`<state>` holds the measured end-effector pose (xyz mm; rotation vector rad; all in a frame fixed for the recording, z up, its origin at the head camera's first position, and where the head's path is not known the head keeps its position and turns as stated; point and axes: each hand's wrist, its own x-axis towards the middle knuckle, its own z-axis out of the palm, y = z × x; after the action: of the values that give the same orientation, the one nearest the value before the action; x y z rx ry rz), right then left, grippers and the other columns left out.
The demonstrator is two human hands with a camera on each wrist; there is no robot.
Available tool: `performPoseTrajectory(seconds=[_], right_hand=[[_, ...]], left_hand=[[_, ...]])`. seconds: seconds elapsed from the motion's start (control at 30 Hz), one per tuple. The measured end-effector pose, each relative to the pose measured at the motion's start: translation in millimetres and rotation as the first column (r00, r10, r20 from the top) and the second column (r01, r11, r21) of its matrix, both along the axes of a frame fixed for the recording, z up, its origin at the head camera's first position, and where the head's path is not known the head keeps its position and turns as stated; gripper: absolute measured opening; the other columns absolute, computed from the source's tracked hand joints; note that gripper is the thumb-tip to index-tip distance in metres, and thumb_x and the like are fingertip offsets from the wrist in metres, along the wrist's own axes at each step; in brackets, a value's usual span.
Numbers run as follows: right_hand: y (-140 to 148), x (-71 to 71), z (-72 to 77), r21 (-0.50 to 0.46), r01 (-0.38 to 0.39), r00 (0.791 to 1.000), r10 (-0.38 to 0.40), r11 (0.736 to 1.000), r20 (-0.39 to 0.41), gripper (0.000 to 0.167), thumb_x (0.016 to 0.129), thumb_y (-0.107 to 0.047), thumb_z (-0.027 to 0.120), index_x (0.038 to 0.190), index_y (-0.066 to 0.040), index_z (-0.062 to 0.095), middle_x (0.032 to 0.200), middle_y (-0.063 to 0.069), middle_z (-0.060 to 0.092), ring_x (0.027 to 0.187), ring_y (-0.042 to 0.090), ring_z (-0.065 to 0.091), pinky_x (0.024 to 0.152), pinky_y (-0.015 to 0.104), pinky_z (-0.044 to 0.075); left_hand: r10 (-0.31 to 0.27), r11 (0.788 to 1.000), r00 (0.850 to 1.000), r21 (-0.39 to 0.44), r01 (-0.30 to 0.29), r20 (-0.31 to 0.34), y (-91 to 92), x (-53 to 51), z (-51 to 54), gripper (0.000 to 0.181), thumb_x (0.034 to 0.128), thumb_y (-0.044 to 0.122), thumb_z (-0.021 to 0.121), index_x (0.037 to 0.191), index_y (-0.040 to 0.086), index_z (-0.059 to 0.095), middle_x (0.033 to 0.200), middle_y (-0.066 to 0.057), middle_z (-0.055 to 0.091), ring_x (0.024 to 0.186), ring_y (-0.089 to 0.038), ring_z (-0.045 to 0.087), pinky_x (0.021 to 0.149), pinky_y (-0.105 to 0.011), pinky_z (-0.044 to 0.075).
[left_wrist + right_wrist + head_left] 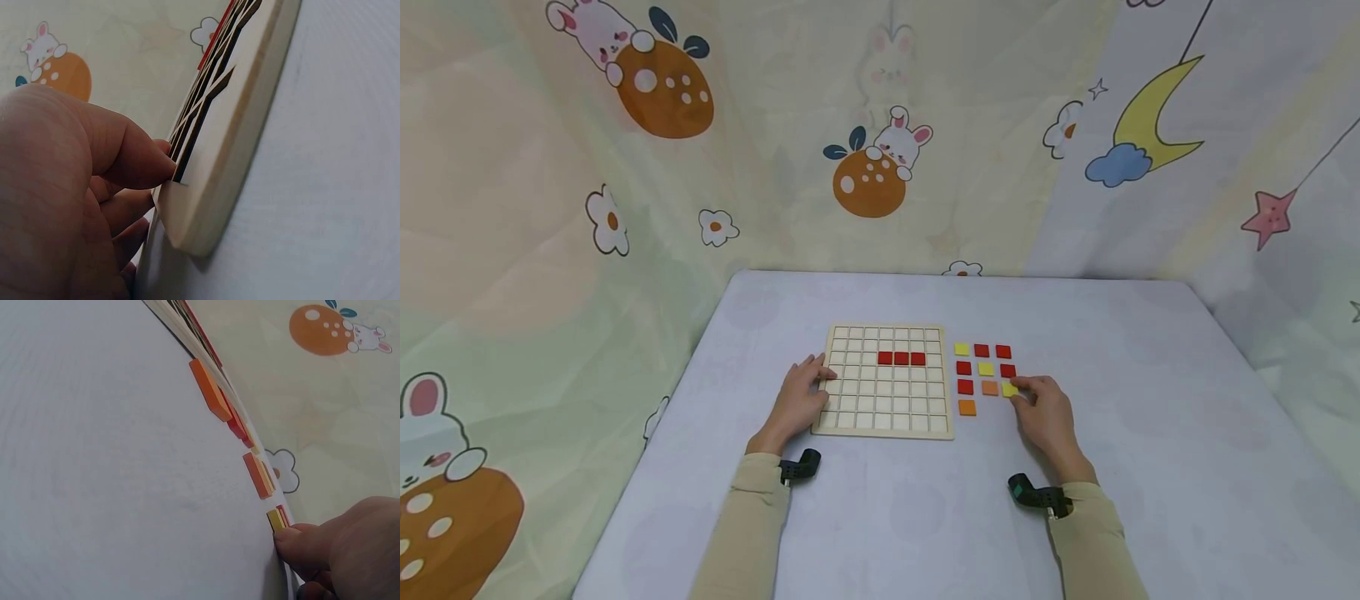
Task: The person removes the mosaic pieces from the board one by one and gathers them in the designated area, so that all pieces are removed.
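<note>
A pale wooden grid board [883, 434] lies flat on the table, with three red square tiles [902, 358] side by side in one of its upper rows. My left hand [795, 398] rests at the board's left edge; in the left wrist view its thumb [134, 159] touches the rim, other fingers partly hidden behind. To the right of the board, my right hand [1047, 419] pinches a yellow tile [1009, 389] at table level. In the right wrist view the thumb presses the near side of that tile [275, 520]; the fingers beyond are mostly hidden.
Loose red, yellow and orange tiles stand in short rows right of the board, among them an orange tile [967, 407] nearest me and another orange tile [990, 388] beside the pinched one. The white-covered table [880, 517] ends at a patterned cloth backdrop [985, 167].
</note>
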<state>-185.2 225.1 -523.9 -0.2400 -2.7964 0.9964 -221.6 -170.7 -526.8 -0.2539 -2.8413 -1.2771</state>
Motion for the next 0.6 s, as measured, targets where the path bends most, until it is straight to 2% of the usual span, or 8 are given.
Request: performPoseTrajectory(seconds=[0.27,0.43,0.6], right_hand=[[3.4,1.8,-0.1,-0.028,0.001,1.000,-0.001,1.000,-0.005,0.038,0.092,-0.009,0.062,0.129,-0.002,0.059,0.124,0.020,0.053,0.110,0.036,0.051,0.097,0.052,0.050],[1.1,2.2,2.1,-0.072,0.044,0.998,-0.047,0.996,-0.037,0.033,0.094,-0.014,0.059,0.125,-0.004,0.062,0.121,0.017,0.055,0.104,0.032,0.049,0.089,0.047,0.049],[-10.5,-3.0,5.5,-0.099,0.046,0.995,-0.054,0.994,-0.086,0.030,0.095,-0.015,0.058,0.121,-0.001,0.064,0.119,0.017,0.057,0.105,0.033,0.051,0.091,0.049,0.050]], left_hand=[[0.000,1.000,1.000,0.007,0.000,0.005,0.4,0.2,0.1,0.034,0.0827,0.002,0.049,0.111,0.012,0.065,0.155,-0.007,0.037,0.148,-0.023,0.021,0.124,-0.036,0.004],[-0.006,1.000,1.000,0.008,0.006,0.002,0.5,-0.5,-0.6,0.035,0.0822,0.001,0.049,0.111,0.011,0.066,0.154,-0.009,0.038,0.147,-0.025,0.023,0.124,-0.038,0.004],[0.002,1.000,1.000,0.005,-0.002,0.001,0.0,-0.6,-0.7,0.035,0.0816,0.001,0.049,0.111,0.011,0.066,0.154,-0.008,0.038,0.147,-0.025,0.023,0.124,-0.038,0.004]])
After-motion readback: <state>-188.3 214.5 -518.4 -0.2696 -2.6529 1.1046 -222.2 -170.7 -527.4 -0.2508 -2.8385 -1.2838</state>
